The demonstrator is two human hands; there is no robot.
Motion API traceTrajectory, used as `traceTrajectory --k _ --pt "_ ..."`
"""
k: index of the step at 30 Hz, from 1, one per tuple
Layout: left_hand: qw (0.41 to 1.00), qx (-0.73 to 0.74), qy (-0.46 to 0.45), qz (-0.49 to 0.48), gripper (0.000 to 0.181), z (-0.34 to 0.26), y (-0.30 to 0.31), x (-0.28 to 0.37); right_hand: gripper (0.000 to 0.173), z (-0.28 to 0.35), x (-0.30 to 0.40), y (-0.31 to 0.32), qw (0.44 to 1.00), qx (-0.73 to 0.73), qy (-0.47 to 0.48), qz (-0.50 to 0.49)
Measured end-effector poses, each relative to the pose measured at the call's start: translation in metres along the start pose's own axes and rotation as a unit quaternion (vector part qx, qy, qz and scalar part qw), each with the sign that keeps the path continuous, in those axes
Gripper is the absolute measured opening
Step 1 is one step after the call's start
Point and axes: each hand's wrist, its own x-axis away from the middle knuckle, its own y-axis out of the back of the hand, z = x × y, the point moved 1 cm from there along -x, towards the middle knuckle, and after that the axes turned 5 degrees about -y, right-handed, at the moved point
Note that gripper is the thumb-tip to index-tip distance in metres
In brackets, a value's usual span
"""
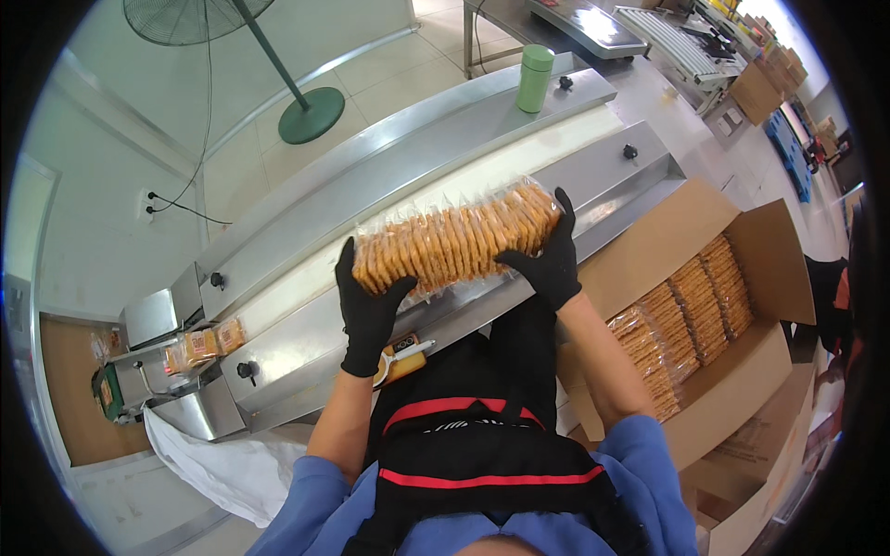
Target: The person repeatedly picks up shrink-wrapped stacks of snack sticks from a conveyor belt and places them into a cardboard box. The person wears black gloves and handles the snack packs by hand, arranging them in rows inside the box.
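A long row of clear-wrapped golden snack packs [452, 243] is pressed together between my two hands, above the conveyor. My left hand [368, 309], in a black glove, grips the row's left end with the thumb along its near side. At the other end my right hand [549, 257], gloved the same way, clasps the last packs. Below the row runs the white conveyor belt [299, 295] between metal side rails. To my right stands an open cardboard box [657, 247] holding several rows of similar packs [695, 309].
Loose wrapped packs [201, 344] lie at the belt's left end, by a metal chute. A green bottle [535, 80] stands on the far rail. A tape dispenser [403, 358] sits on the near ledge. Beyond the conveyor is a fan [309, 115]; a white cloth [222, 459] hangs at left.
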Motion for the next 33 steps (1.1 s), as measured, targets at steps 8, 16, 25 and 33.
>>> traceTrajectory --k 8,16,25,33 --pt "0.997 -0.021 -0.071 -0.01 0.117 0.053 0.024 0.045 0.126 -0.047 0.043 -0.046 0.996 -0.033 0.052 0.069" --pt "0.998 0.009 -0.052 -0.036 0.12 0.046 0.003 0.034 0.129 -0.036 0.03 -0.055 0.993 -0.104 0.012 0.051" --pt "0.971 0.126 -0.168 0.111 0.119 -0.047 -0.082 0.009 0.076 0.03 0.063 0.095 0.967 0.155 0.086 -0.185" --pt "0.836 0.331 -0.253 0.357 0.117 -0.181 -0.293 0.068 0.097 0.021 0.187 0.274 0.845 0.217 0.083 -0.482"
